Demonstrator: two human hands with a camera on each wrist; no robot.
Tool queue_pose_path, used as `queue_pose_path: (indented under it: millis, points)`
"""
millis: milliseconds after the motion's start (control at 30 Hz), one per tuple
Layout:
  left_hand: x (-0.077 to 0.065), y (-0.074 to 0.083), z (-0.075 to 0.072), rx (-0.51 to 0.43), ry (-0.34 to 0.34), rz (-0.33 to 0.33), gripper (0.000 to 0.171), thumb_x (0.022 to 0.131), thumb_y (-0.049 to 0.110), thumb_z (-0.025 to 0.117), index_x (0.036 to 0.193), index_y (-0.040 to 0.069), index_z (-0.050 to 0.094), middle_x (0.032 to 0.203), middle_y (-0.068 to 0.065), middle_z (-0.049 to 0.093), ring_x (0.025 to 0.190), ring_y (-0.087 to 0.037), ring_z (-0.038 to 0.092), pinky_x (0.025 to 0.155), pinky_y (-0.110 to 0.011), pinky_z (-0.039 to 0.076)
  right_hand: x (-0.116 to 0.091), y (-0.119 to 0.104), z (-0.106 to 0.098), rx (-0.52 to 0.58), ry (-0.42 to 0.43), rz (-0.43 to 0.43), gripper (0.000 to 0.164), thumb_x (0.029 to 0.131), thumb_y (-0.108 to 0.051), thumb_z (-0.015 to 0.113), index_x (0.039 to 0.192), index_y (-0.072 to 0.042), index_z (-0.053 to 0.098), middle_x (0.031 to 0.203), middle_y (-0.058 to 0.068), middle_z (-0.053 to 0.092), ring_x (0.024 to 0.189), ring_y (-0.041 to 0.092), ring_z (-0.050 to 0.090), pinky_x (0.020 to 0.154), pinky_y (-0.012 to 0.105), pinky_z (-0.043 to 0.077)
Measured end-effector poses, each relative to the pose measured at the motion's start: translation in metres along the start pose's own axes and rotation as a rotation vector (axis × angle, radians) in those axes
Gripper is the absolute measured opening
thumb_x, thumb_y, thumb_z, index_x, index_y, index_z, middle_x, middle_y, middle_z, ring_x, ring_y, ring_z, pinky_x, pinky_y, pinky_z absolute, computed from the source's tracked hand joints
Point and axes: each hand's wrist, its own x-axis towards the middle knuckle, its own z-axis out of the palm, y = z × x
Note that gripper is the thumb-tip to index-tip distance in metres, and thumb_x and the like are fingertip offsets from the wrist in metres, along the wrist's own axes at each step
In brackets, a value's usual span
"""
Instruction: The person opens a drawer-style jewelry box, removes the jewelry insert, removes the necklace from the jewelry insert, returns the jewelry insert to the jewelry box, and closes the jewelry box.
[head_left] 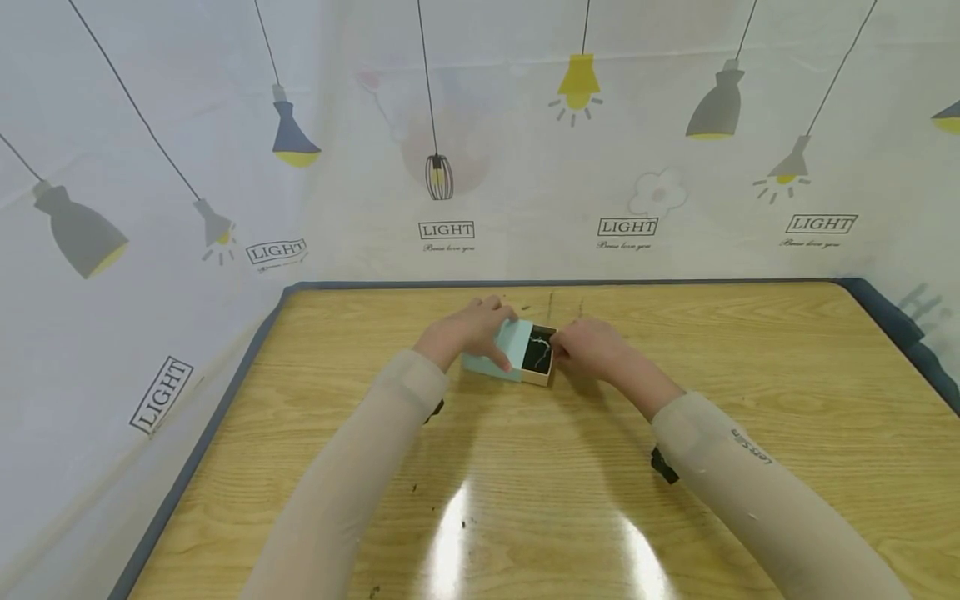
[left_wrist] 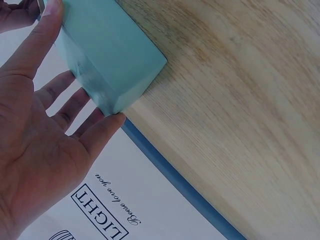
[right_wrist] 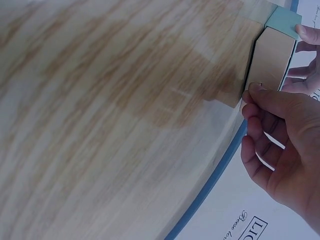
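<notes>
A small slide-out box lies on the table. Its pale teal sleeve [head_left: 514,340] is partly off the tan drawer [head_left: 535,377], baring a black lining with a thin silvery chain [head_left: 542,342] on it. My left hand [head_left: 478,327] grips the sleeve from both sides, thumb on the near side; the left wrist view shows the fingers along the far side of the teal sleeve [left_wrist: 107,50]. At the drawer's outer end, my right hand [head_left: 592,347] pinches with thumb and forefinger. The right wrist view shows these fingertips on the edge of the drawer [right_wrist: 270,57]; whether they hold a tab is hidden.
The wood-grain table [head_left: 525,467] has a dark blue edge [head_left: 420,285] along its back and sides. White sheeting [head_left: 525,183] printed with lamps hangs behind and at both sides. Small dark specks mark the tabletop.
</notes>
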Motion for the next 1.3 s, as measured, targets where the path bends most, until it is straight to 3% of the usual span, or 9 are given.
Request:
queue_pose_path:
  millis: [633,1300]
  points:
    - [0.0015,-0.0002,0.0001,0.011,-0.009,-0.001,0.089,0.079,0.043,0.083,0.152,0.019,0.039,0.151,-0.008,0.037,0.134,-0.027,0.038,0.111,-0.046,0.044,-0.0008,0.0001,-0.0007,-0.007,-0.011,0.009,0.011,0.090,-0.013,0.067,0.078,-0.014,0.067,0.075,0.000,0.068,0.066,0.016,0.059,0.061,0.034,0.055]
    - [0.0002,-0.0004,0.0003,0.007,-0.002,-0.001,0.088,0.079,0.043,0.083,0.152,0.019,0.039,0.149,-0.008,0.038,0.133,-0.027,0.039,0.110,-0.045,0.045,-0.0023,-0.0003,-0.0005,-0.009,0.015,0.000,0.016,0.089,-0.012,0.067,0.073,-0.015,0.063,0.070,-0.002,0.063,0.061,0.014,0.051,0.056,0.031,0.050]
